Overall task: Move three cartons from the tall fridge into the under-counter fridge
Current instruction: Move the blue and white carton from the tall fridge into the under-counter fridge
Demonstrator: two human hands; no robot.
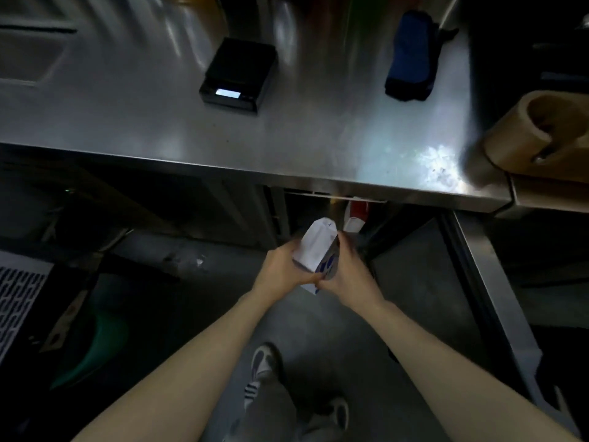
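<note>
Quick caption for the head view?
Both hands hold a white carton before the open under-counter fridge.

No legible text anywhere. The carton (318, 250) I'm holding has blue print, too blurred to read. Scale (239, 73) near the desk (127, 116) back edge: display lit, digits unreadable.

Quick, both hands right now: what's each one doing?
Left hand: grips the white carton from its left side.
Right hand: grips the same carton from its right side.
</note>
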